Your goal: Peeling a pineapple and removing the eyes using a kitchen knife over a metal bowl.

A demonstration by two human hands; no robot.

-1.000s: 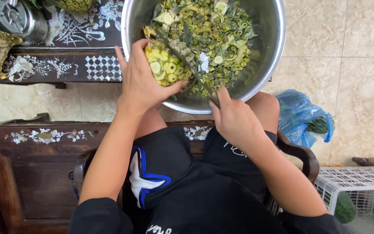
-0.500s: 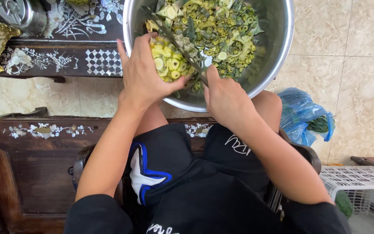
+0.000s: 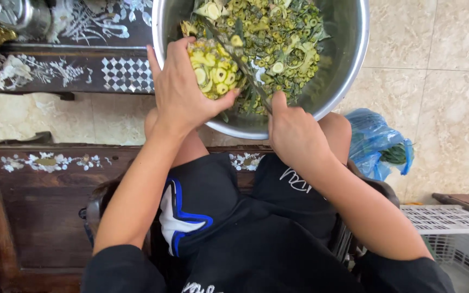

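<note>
A large steel bowl [image 3: 348, 65] is seen at twelve o'clock, resting on the person's knees. It is filled with chopped green and yellow plant pieces [image 3: 278, 38].

The left hand [image 3: 183, 89] is closed around a yellow-green bundle of cut stalks [image 3: 213, 68], which is held over the bowl's near rim at about eleven o'clock; the fingers [image 3: 172, 46] are wrapped over its top, the thumb pressed beneath. The cut ends face the person.

The right hand [image 3: 294, 130] is clenched on the handle of a knife [image 3: 240, 62]; the handle itself is hidden in the fist. The blade runs up toward eleven o'clock and lies against the bundle's right side, touching it.

A dark wooden bench with pale inlay [image 3: 44, 163] is noted at eight o'clock beneath the legs. A blue plastic bag [image 3: 373, 141] holding greens lies on the tiled floor [image 3: 451, 108] at three o'clock, just beside the right knee. A white plastic crate [image 3: 451, 222] is seen at four o'clock.
</note>
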